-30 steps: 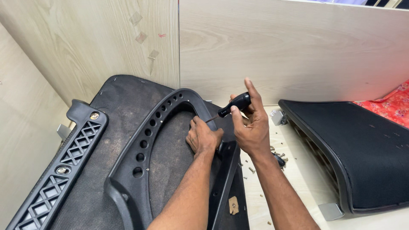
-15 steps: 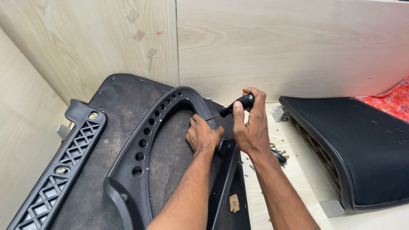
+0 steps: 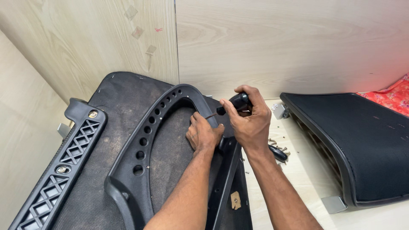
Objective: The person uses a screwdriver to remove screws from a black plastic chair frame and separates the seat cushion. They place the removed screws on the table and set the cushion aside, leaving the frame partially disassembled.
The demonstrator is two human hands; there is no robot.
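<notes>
My right hand [image 3: 249,121] grips the black handle of a screwdriver [image 3: 232,103], whose thin shaft slants down-left to the inner edge of a black plastic armrest loop [image 3: 147,136] with a row of round holes. My left hand [image 3: 202,135] presses flat inside that loop, fingers by the screwdriver tip, resting on the dusty black underside of a chair seat [image 3: 123,98]. The screw itself is hidden by my fingers.
A second black armrest with a lattice pattern [image 3: 64,157] lies at the left of the seat. A black mesh chair back [image 3: 362,145] lies at the right, red patterned cloth [image 3: 392,96] behind it. Several loose screws [image 3: 277,145] lie on the pale floor. Wooden panels [image 3: 255,42] stand behind.
My right hand has closed its fingers around the screwdriver handle and turned it, lowering slightly toward the armrest. My left hand stays in place.
</notes>
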